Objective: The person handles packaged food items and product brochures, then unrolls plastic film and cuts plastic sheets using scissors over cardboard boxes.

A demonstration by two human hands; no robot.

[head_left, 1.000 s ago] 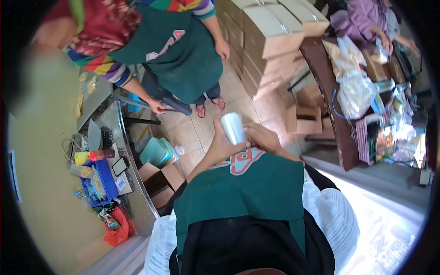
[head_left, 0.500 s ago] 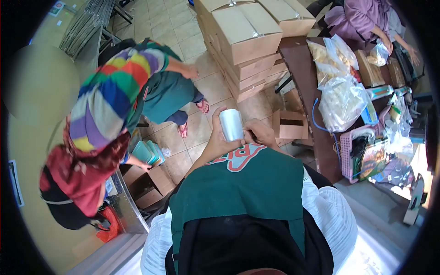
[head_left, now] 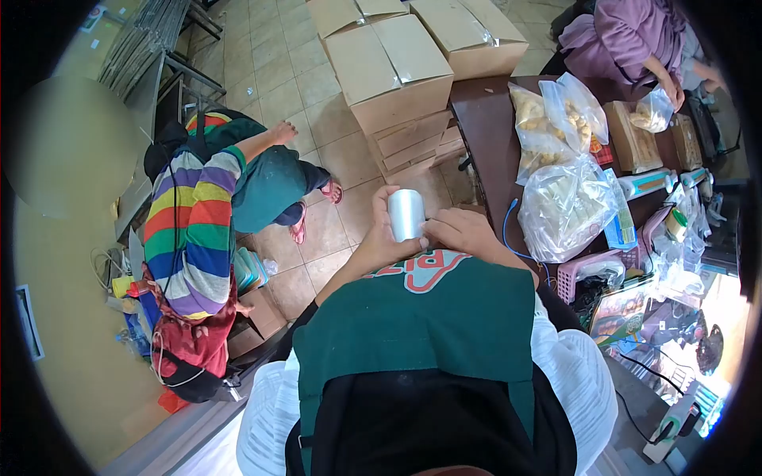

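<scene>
A shiny silvery-white roll [head_left: 406, 214], shaped like a short cylinder, stands roughly upright in front of my chest. My left hand [head_left: 384, 230] is wrapped around its left side and base, thumb below and fingers behind. At its lower right edge is my right hand [head_left: 468, 234], with the fingers bent and close together and the tips at the roll. What those fingertips pinch, if anything, is hidden. Just below both hands is the green apron [head_left: 413, 333] that I wear, with red and white lettering.
A person in a striped top [head_left: 194, 230] bends at the left. Stacked cardboard boxes [head_left: 389, 71] stand ahead. On the brown table [head_left: 484, 119] at right lie filled plastic bags [head_left: 567, 206] and a pink basket [head_left: 567, 278]. Another person in purple [head_left: 627, 40] sits beyond it.
My view has shifted, bringing more of the right table into sight. The striped-top person has changed posture. My right fingers have straightened somewhat beside the roll, while my left hand keeps its hold.
</scene>
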